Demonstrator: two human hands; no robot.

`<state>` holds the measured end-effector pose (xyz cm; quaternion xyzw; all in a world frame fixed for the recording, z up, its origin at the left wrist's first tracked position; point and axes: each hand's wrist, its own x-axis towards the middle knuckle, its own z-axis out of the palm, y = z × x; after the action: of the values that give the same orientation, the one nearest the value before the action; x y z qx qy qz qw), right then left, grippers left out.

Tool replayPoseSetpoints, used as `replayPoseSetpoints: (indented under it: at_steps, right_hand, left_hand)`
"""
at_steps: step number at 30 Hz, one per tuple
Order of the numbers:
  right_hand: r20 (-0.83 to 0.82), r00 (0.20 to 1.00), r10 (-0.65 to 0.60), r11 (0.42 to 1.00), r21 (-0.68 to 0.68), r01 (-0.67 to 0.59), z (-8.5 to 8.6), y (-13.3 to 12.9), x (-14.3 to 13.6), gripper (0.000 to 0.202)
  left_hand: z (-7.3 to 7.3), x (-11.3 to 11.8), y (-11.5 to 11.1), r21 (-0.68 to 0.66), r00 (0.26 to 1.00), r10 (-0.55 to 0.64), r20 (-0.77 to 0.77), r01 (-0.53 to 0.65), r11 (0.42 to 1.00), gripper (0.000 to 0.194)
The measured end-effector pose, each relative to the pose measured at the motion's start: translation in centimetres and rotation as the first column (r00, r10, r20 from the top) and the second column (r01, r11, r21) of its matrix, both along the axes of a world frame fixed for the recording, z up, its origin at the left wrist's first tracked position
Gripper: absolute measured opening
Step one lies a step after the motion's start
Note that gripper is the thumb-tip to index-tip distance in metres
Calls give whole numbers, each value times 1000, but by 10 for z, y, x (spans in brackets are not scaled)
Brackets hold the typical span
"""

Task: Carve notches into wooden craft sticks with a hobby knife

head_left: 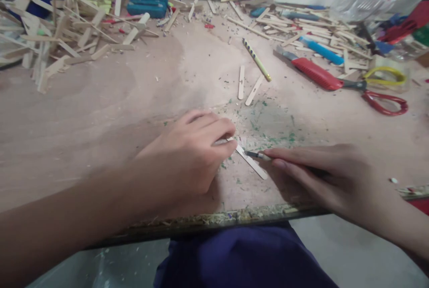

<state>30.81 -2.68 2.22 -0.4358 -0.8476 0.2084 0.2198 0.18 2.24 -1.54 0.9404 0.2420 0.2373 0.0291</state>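
My left hand (201, 149) is closed on the upper end of a pale wooden craft stick (253, 165), pressing it against the tabletop. The stick slants down to the right, its lower end bare. My right hand (321, 171) pinches a slim craft knife (263, 156) whose dark blade touches the stick near its middle, just right of my left fingers. Two short craft sticks with small notches or holes, one upright (241, 83) and one slanted (254, 91), lie beyond my hands. A yellow patterned pencil (256, 59) rests behind them.
Red-handled utility knife (317, 72) and scissors with yellow and red loops (385, 93) lie at right. Stick structures (67, 24) crowd the back left. Loose sticks, a blue pen-like tool (321, 50) and a clear plastic bottle (363, 4) fill the back right. The chipped table edge (234, 216) is close.
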Motion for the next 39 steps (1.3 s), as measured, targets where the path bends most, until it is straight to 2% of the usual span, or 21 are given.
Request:
replayPoseSetpoints:
  at_steps: [8,17,21,25,30,35,39]
  right_hand:
    - [-10,1000,-1,1000,14,1,-5,-5,-3,26]
    - [-12,999,31,999,31,-30,-9,-5,-2,27]
    - [-12,1000,28,999,-21,-28,-4,0,1,27]
    - [3,996,93,990,-107,-93,10,15,5,29]
    - [-54,986,156,945,-281,-165,17,37,11,28]
    - [-38,953,300,897,-330,-295,20,70,7,31]
    - [-32,935,352,883,-319,-344,22,95,-1,29]
  left_hand:
    - [14,2,-9,-5,989,-29,-142,28,1000,34]
    - [12,2,-8,1,994,-1,-106,1,1000,34]
    - [15,1,-11,38,989,-26,-145,32,999,32]
    - [16,3,-18,70,990,-37,-139,47,996,29]
    - [15,6,-24,84,992,-5,-128,16,996,39]
    - [14,9,-25,157,989,82,-124,-62,986,36]
    - [17,8,-19,178,983,139,-117,-116,977,32]
